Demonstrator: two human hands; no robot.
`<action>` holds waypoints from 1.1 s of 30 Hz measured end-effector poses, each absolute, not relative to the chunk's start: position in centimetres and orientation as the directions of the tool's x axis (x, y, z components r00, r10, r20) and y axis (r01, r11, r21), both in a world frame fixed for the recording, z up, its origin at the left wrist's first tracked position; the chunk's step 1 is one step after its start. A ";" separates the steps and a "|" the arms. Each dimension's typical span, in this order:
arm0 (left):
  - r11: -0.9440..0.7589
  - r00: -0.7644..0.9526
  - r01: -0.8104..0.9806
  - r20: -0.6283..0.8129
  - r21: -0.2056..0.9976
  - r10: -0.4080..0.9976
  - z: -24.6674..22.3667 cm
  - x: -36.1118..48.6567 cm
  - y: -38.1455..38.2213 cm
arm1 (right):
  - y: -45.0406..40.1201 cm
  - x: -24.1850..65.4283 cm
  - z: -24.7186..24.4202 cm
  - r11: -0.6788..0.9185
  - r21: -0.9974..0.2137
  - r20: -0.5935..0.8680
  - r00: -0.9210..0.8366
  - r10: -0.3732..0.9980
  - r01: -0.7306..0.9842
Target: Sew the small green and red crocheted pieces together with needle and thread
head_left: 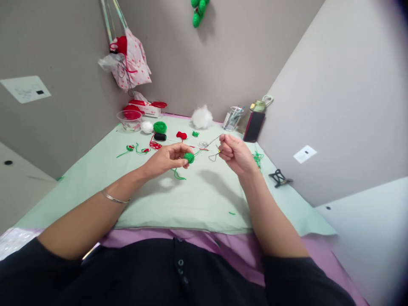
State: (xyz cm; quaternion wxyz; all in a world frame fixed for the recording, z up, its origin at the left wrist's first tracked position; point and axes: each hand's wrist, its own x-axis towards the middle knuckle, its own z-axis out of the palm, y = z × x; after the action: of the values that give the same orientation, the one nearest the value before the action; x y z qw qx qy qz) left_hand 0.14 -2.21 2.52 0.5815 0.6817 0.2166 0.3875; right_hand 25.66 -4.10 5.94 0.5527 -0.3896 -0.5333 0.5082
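- Two dark sleeves (293, 276) are filling the lower corners of the frame, with purple cloth (137, 238) showing between them and the pale table cover (191, 212).
- A green snippet (232, 213) is lying on the cover, lower right of centre.
- The left hand (170, 157), a bangle (116, 198) circling its wrist, is reaching to mid-frame; its thumb and fingers are clamping the green ball (189, 158).
- The right hand (236, 154) is hovering just right of centre, fingers curled together, thumb and forefinger pinching the dark thread (214, 141), which is stretching toward the ball. A loop is hanging beside the fingers.
- A black clip (279, 177) is resting at right, beyond the right forearm; green strands (257, 159) are lying just beside the right hand.
- Small red-and-green pieces (130, 148) are lying left of the left hand.
- Behind the hands, a black spool (160, 137), green yarn (160, 127), white yarn (147, 127), a red bow (181, 135) and white fluff (202, 117) are sitting across the middle.
- A tub (130, 123) is standing at left; a cup (233, 119), phone (254, 126) and bottle (257, 106) are standing at right.
- A spotted bag (135, 61) is hanging upper left, and a green knitted thing (198, 12) is hanging top centre.
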 end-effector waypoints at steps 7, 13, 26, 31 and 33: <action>-0.182 0.592 -0.202 0.268 0.962 0.760 2.2 0.0 -1.8 | -3.8 26.4 5.6 0.372 -0.910 0.401 0.153 0.903 0.183; -0.186 0.547 -0.194 0.263 0.963 0.795 2.6 0.1 -2.1 | -4.4 25.5 5.6 0.236 -0.958 0.225 -0.086 0.971 0.162; -0.218 0.528 -0.227 0.308 0.949 0.791 1.9 0.3 -1.7 | -6.6 22.3 4.5 0.649 -0.519 0.700 -0.160 0.696 0.555; -0.228 0.545 -0.224 0.316 0.948 0.776 2.1 0.4 -1.9 | -6.7 22.1 4.0 0.648 -0.389 0.698 -0.249 0.672 0.655; -0.233 0.552 -0.218 0.317 0.948 0.772 2.2 0.4 -2.0 | -6.7 22.1 3.8 0.646 -0.348 0.695 -0.275 0.664 0.679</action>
State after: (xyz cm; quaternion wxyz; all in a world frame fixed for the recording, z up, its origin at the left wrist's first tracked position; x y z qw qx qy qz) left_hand 0.39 -2.01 2.22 0.5826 0.6605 0.2095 0.4247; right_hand 22.11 -6.65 3.80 0.4308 -0.4204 -0.7985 -0.0088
